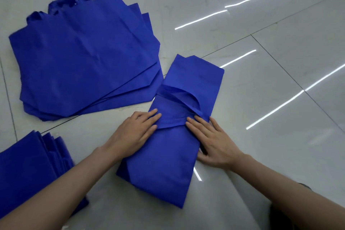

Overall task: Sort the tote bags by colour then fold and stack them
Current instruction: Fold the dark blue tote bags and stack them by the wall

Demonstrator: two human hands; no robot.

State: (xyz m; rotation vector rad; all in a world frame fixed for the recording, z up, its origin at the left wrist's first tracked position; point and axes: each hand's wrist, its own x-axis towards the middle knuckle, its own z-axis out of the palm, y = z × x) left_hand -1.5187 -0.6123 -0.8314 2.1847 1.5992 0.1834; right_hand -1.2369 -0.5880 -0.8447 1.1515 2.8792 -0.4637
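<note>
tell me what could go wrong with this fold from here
1. The handle loops lie loose on top of the folded bag; they may slip out or bunch at the next fold.
2. The left hand and right hand only press flat, so the bag could slide on the glossy tiled floor.
3. The unfolded pile is fanned close by and could get nudged.

The folded tote bag (173, 147) and both tote-bag piles (84, 58) are plain royal blue, on glossy pale grey floor tiles (280, 61).
</note>
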